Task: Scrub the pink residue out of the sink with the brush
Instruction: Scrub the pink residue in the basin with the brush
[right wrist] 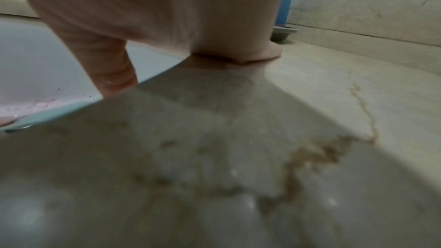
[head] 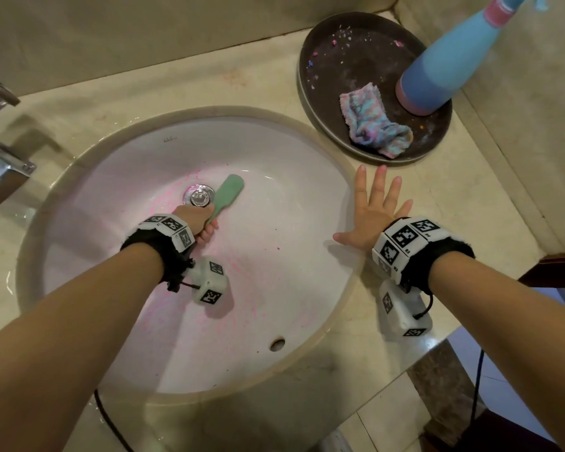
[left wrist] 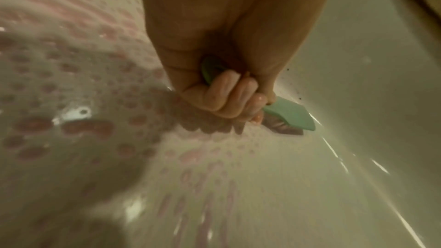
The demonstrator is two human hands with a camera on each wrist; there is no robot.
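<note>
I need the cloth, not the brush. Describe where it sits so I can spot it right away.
Start from the white sink and look up and right to the dark round tray on the counter. The cloth lies crumpled at the tray's near edge, beside the tall blue spray bottle. It is the only soft, fuzzy item, streaked pink, blue and purple.

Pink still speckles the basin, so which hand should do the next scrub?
Left hand: it already grips the green brush beside the drain. The right hand lies flat on the countertop.
</note>
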